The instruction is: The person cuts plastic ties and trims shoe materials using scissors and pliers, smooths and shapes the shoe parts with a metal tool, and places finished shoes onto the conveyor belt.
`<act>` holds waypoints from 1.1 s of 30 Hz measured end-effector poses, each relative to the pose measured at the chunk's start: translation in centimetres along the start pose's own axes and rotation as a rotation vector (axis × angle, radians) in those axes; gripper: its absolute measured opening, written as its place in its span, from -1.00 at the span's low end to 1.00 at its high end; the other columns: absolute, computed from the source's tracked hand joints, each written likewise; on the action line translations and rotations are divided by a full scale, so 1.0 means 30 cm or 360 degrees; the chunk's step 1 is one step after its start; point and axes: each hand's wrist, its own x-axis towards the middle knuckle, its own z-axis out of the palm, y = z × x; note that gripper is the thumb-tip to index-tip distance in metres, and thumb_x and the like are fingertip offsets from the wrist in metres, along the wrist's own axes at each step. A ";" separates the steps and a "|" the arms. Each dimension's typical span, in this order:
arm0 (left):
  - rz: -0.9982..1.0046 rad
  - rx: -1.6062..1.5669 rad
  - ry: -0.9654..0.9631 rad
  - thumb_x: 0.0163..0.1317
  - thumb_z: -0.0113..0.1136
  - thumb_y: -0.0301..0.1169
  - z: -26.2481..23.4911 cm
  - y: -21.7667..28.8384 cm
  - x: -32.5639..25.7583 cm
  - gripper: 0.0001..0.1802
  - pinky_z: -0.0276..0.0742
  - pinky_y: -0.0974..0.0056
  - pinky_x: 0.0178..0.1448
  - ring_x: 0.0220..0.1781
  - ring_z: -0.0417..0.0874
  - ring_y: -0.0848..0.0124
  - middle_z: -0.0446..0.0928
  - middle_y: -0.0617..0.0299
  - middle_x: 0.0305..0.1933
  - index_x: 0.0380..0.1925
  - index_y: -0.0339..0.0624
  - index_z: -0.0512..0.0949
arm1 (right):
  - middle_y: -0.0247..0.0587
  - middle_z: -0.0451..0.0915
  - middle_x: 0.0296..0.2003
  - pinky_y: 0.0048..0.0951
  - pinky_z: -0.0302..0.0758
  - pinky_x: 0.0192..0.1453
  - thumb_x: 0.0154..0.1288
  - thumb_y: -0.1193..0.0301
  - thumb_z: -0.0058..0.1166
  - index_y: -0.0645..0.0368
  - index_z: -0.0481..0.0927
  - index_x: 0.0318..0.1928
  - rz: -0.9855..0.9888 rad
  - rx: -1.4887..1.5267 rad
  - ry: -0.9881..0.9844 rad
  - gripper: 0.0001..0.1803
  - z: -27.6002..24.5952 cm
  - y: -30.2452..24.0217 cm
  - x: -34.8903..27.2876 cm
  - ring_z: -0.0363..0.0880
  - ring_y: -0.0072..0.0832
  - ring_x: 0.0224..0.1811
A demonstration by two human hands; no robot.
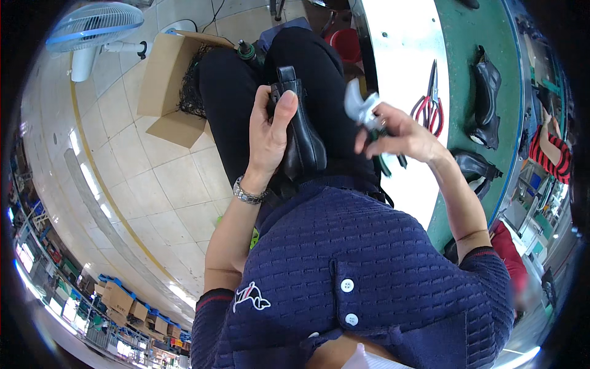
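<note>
My left hand (pixel 268 132) is closed round a black leather ankle boot (pixel 305 146), with the thumb pressed on its upper. The boot rests over my lap, its toe toward my body and a pull loop at the far end. To the right, my right hand (pixel 399 134) grips a hand cutter (pixel 362 106) with broad, curved silver jaws and dark green handles. The jaws point up and left, apart from the boot. Fingers cover part of the handles, and the tool is slightly blurred.
Red-handled pliers or shears (pixel 430 111) lie on the white table strip (pixel 409 43) at my right. Beyond it, black boots (pixel 485 98) lie on a green conveyor (pixel 455 31). An open cardboard box (pixel 161 80) with dark scraps and a fan (pixel 92 31) stand left.
</note>
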 end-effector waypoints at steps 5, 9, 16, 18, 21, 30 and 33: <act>0.0046 -0.0015 -0.0031 0.36 0.16 -0.08 0.003 0.004 -0.003 -0.64 0.23 0.53 -0.29 -0.40 0.24 0.70 0.30 0.46 -0.40 -0.32 -0.12 0.37 | -0.39 0.50 -0.59 -0.68 0.42 -0.44 0.45 0.12 -0.04 0.18 0.54 -0.18 0.0443 0.0276 -0.0220 -0.65 0.097 -0.007 0.025 0.51 -0.67 -0.58; 0.0034 -0.0010 -0.0020 0.36 0.16 -0.07 0.006 0.000 -0.016 -0.64 0.23 0.53 -0.29 -0.40 0.24 0.70 0.30 0.45 -0.40 -0.32 -0.13 0.37 | -0.42 0.52 -0.66 -0.70 0.36 -0.54 0.45 0.04 -0.04 0.17 0.62 -0.34 0.0472 0.0028 -0.0227 -0.55 0.113 -0.017 0.037 0.50 -0.69 -0.66; 0.0130 0.0154 -0.0042 0.36 0.15 -0.08 0.013 -0.006 -0.042 -0.65 0.19 0.49 -0.30 -0.39 0.23 0.66 0.30 0.44 -0.40 -0.31 -0.14 0.39 | -0.44 0.42 -0.72 -0.63 0.37 -0.55 0.46 -0.02 -0.09 0.16 0.56 -0.50 0.0595 0.0182 -0.0485 -0.45 0.118 -0.023 0.063 0.43 -0.67 -0.69; 0.0202 0.0242 0.0092 0.37 0.14 -0.09 0.029 -0.014 -0.045 -0.66 0.17 0.49 -0.31 -0.40 0.22 0.67 0.30 0.44 -0.41 -0.34 -0.14 0.39 | -0.45 0.35 -0.75 -0.62 0.36 -0.57 0.48 -0.06 -0.17 0.15 0.49 -0.59 0.0582 0.0167 -0.0563 -0.38 0.139 -0.040 0.068 0.41 -0.65 -0.71; 0.0173 0.0199 0.0110 0.37 0.13 -0.11 0.028 -0.014 -0.061 -0.66 0.15 0.50 -0.32 -0.41 0.21 0.67 0.29 0.46 -0.42 -0.36 -0.14 0.38 | -0.45 0.34 -0.76 -0.60 0.36 -0.58 0.48 -0.07 -0.17 0.14 0.48 -0.64 0.0520 -0.0111 -0.0541 -0.35 0.141 -0.053 0.072 0.40 -0.64 -0.73; 0.0094 0.0130 -0.0002 0.34 0.17 -0.06 0.012 0.007 -0.054 -0.64 0.19 0.53 -0.34 -0.43 0.23 0.70 0.30 0.46 -0.41 -0.32 -0.11 0.38 | -0.44 0.36 -0.78 -0.59 0.35 -0.58 0.45 -0.12 -0.16 0.14 0.50 -0.65 0.0482 -0.0109 -0.0383 -0.32 0.143 -0.011 0.053 0.39 -0.65 -0.74; 0.0079 0.0115 0.0005 0.34 0.16 -0.06 0.011 0.009 -0.057 -0.64 0.19 0.51 -0.33 -0.42 0.23 0.68 0.30 0.46 -0.40 -0.33 -0.12 0.39 | -0.44 0.36 -0.79 -0.58 0.35 -0.59 0.44 -0.13 -0.16 0.14 0.49 -0.66 0.0509 -0.0099 -0.0392 -0.31 0.141 -0.014 0.061 0.39 -0.64 -0.74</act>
